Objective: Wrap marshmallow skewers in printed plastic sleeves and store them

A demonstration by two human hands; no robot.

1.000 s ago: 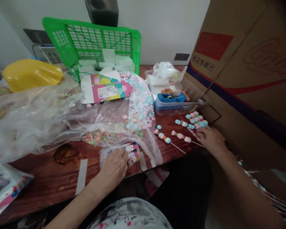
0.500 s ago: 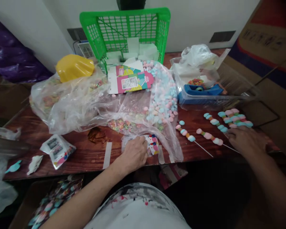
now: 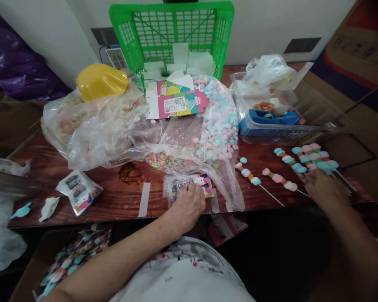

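Observation:
My left hand [image 3: 189, 205] rests on a small stack of clear plastic bags with a printed edge [image 3: 204, 182] at the table's front, its fingers bent and pinched on the top bag. On the right, my right hand [image 3: 323, 188] has its fingers closed at the lower end of a marshmallow skewer [image 3: 289, 160], where the stick is mostly hidden. Beside that hand, several more pink and blue marshmallow skewers [image 3: 318, 156] lie bunched. Two others, a short skewer [image 3: 246, 173] and a pink skewer [image 3: 279, 179], lie between my hands.
Large clear bags hold loose marshmallows [image 3: 220, 130] and cereal rings [image 3: 164, 161]. Behind stand a green crate [image 3: 171, 6] and a clear bin [image 3: 271, 136] with a blue tape dispenser [image 3: 274, 117]. Another bag stack [image 3: 78, 191] and tape strips [image 3: 144, 200] lie left.
The view has shifted slightly. My left hand has drawn toward the table edge, uncovering more of the bags. My right hand has moved slightly lower, and bare sticks now show beyond it.

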